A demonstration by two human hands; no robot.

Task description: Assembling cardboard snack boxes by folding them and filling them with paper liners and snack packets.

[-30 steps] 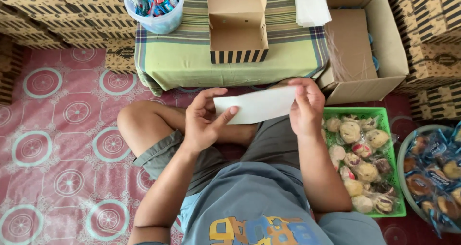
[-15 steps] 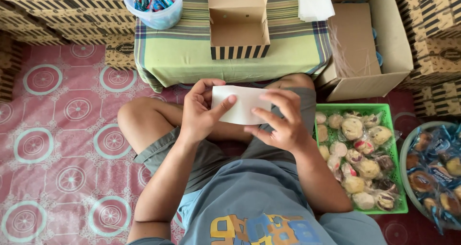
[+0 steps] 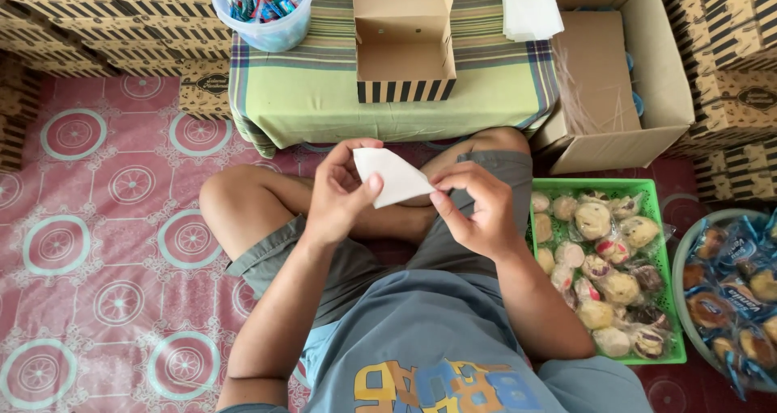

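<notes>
I sit cross-legged on the floor and hold a white paper napkin (image 3: 390, 174), folded into a small pointed shape, above my lap. My left hand (image 3: 340, 190) pinches its left side between thumb and fingers. My right hand (image 3: 477, 207) grips its right corner with the fingertips. In front of me an open striped cardboard snack box (image 3: 403, 41) stands empty on a low table covered with a green plaid cloth (image 3: 324, 97).
A green tray (image 3: 664, 288) of wrapped pastries lies at my right, with a bowl of packaged cakes (image 3: 732, 296) beyond it. A plastic tub of candies (image 3: 261, 8), a stack of white napkins (image 3: 530, 4), an open brown carton (image 3: 615, 81) and stacks of striped boxes (image 3: 728, 57) surround the table.
The napkin went from a wide flat strip to a small folded triangle. Both hands moved closer together and lower over my lap.
</notes>
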